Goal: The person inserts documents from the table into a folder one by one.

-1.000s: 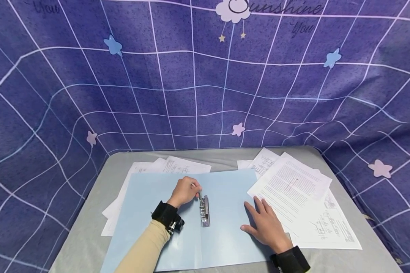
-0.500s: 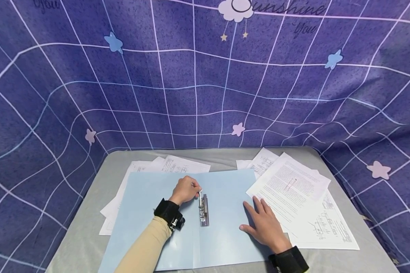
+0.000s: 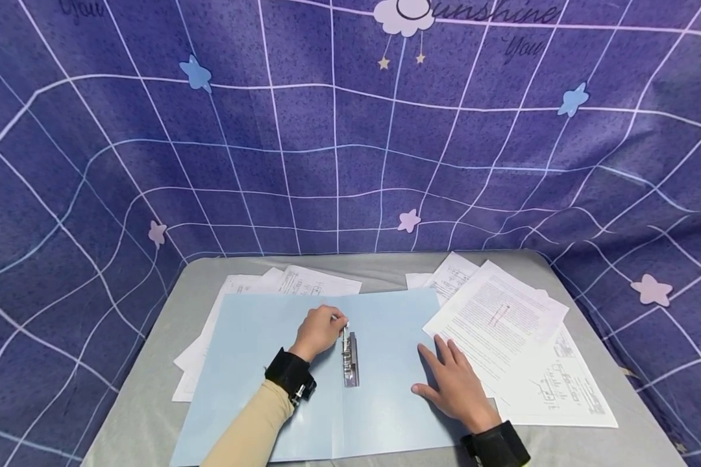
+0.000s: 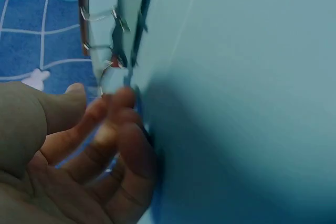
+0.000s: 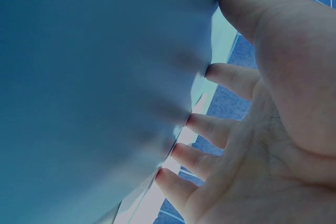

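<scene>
A light blue folder [image 3: 385,415] lies spread open, a silver metal lever clip [image 3: 351,363] fixed beside its centre fold. My left hand [image 3: 319,331] pinches the lever at the clip's far end between thumb and fingers. From the left wrist, the clip [image 4: 119,30] stands just beyond the curled fingers [image 4: 134,148], and they partly hide its end. My right hand [image 3: 458,392] rests on the folder's right panel, fingers spread. In the right wrist view, its fingertips [image 5: 181,153] touch the blue surface.
Printed sheets [image 3: 493,318] overlap in a loose pile to the right, close to my right hand. More papers [image 3: 315,283] stick out from beneath the folder at the back left. A grey cloth [image 3: 134,402] covers the table, and a purple patterned curtain [image 3: 304,130] hangs behind it.
My left hand shifts very slightly towards the right and nearer to me at the clip's far end. The right hand stays put on the folder.
</scene>
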Demonstrator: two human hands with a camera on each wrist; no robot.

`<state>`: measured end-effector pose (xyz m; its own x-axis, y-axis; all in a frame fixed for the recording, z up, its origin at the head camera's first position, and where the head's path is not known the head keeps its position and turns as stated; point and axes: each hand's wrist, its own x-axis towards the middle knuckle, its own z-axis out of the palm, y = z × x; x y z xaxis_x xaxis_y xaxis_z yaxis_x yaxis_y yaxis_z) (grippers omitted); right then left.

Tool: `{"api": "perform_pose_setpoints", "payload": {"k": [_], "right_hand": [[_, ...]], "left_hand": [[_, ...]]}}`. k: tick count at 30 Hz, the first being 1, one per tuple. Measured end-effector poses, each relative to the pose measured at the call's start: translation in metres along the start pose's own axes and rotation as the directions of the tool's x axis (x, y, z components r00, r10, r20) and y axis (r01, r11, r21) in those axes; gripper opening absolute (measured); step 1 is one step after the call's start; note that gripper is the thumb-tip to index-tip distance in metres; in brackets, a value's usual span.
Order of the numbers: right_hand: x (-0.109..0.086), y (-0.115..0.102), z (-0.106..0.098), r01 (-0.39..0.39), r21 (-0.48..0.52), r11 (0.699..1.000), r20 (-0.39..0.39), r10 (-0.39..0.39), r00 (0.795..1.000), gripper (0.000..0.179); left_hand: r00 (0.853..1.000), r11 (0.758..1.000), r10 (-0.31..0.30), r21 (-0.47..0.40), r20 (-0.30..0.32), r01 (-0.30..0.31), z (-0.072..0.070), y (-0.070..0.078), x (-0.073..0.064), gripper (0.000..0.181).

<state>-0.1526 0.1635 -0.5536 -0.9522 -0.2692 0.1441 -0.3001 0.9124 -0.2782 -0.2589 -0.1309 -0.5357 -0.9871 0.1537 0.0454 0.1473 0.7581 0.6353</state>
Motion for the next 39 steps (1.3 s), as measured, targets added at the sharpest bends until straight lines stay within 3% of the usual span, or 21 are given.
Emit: {"api": "perform_pose_setpoints", "payload": {"k": [4, 7, 12, 16, 20, 24, 39], "right_hand": [[0.0, 0.0, 0.001, 0.009, -0.002, 1.0, 0.006, -0.009, 1.0, 0.077], [0.001, 0.0, 0.0, 0.017, -0.012, 1.0, -0.006, -0.017, 1.0, 0.077], [0.001, 0.001, -0.001, 0.023, -0.011, 1.0, -0.036, -0.023, 0.999, 0.077], [0.001, 0.001, -0.001, 0.029, -0.002, 1.0, -0.037, -0.029, 0.999, 0.077], [0.001, 0.001, -0.002, 0.022, -0.004, 1.0, -0.038, -0.022, 0.999, 0.077], [0.001, 0.001, -0.002, 0.019, -0.001, 1.0, -0.03, -0.019, 0.999, 0.077], [0.001, 0.003, -0.001, 0.025, 0.0, 1.0, -0.025, -0.025, 0.999, 0.078]], "left_hand": [[0.994, 0.997, 0.039, 0.063, -0.098, -0.032, 0.003, 0.006, -0.027, 0.029], [0.989, 0.991, 0.062, 0.126, -0.132, -0.045, 0.007, 0.011, -0.055, 0.047], [0.994, 0.971, 0.081, 0.229, -0.067, -0.064, 0.014, 0.016, -0.095, 0.066], [0.999, 0.957, 0.037, 0.289, -0.039, -0.024, 0.015, 0.014, -0.113, 0.079], [1.0, 0.944, -0.004, 0.329, -0.031, 0.014, 0.015, 0.01, -0.12, 0.095], [0.999, 0.945, -0.043, 0.325, 0.017, 0.035, 0.014, 0.009, -0.123, 0.106], [0.997, 0.943, -0.052, 0.331, 0.058, 0.03, 0.015, 0.008, -0.124, 0.107]]}}
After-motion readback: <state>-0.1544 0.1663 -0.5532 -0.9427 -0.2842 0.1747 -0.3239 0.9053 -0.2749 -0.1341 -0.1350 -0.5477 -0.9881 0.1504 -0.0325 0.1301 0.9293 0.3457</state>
